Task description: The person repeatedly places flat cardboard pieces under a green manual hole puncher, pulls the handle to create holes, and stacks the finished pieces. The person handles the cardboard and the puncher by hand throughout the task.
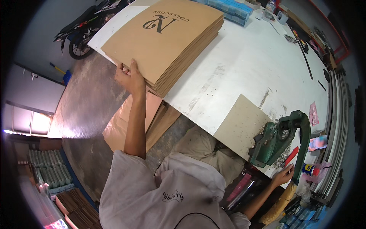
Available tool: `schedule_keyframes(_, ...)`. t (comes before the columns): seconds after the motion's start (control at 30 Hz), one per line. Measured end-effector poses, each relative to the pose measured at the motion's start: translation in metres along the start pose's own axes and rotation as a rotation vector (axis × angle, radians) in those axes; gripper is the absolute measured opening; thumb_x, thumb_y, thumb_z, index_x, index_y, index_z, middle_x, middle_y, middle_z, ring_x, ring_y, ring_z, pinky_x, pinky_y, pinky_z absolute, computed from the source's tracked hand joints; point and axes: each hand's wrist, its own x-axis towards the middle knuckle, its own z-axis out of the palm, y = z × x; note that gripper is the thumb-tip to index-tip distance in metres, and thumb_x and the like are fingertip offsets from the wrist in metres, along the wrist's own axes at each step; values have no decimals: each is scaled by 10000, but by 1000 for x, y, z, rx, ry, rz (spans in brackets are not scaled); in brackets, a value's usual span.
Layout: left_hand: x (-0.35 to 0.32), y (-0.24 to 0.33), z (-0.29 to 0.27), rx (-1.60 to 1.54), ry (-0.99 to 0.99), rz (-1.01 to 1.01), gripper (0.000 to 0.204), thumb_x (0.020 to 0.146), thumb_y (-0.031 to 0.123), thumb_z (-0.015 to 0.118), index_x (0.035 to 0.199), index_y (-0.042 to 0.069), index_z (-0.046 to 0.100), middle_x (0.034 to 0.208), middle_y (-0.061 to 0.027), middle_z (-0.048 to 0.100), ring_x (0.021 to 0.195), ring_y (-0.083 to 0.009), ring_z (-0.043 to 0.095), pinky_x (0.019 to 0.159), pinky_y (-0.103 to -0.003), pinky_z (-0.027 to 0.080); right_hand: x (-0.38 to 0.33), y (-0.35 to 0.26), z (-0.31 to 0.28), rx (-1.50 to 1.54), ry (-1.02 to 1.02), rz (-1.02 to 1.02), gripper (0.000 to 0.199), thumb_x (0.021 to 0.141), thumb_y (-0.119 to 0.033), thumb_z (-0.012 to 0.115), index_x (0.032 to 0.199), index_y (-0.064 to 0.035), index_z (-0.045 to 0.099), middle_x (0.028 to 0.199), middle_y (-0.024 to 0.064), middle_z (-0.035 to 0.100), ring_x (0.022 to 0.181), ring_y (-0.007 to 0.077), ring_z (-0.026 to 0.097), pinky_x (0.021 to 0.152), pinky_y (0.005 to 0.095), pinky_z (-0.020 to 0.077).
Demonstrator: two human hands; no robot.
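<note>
A thick stack of flat brown kraft paper bags (167,38) with dark print lies at the table's left corner. My left hand (131,78) grips its near left edge, thumb on top and fingers curled beneath; how many bags it holds is hidden. A green hand press (268,143) stands at the table's right front, its long curved lever (305,133) reaching down toward me. My right hand (283,175) is closed at the lever's lower end, its fingers partly hidden. Close to those fingers lies a red-handled tool (291,156). A grey-beige board (242,124) lies beside the press.
Small metal bits (282,156) lie scattered around the press. A blue and yellow can with a red cap (310,169) and a lit phone (318,143) are to its right. Blue wrapped packs (228,11) sit at the far edge. More brown paper (131,120) is below the table's left corner.
</note>
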Motion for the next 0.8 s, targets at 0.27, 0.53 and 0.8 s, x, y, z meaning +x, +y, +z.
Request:
schedule_keyframes(0.27,-6,-5,-6,57,-30,14,648,951,214,727,1453,-80,439,1397,-236,423,1350,-346,441,1124,-460,392,9,19,-1,-46,36,-211,475,1083,-361,567,1212,83,673,1106,217,702,1055,315,654,985,395,491)
schedule_keyframes(0.53,-79,6,-25,174,-334,586,1136,855,320,836,1635,-20,83,1639,-390,50,1530,-567,80,1216,-645,162,-149,-41,3,136,-109,-316,322,1074,-175,513,822,22,548,812,164,574,759,291,538,738,435,461)
schedule_keyframes(0.8,-83,-28,-10,43,-322,500,1255,821,381,863,1648,9,-4,1637,-427,-63,1524,-614,-41,1216,-679,94,-213,-251,77,524,-788,-871,66,900,-36,609,944,14,616,915,166,617,837,342,590,807,465,458)
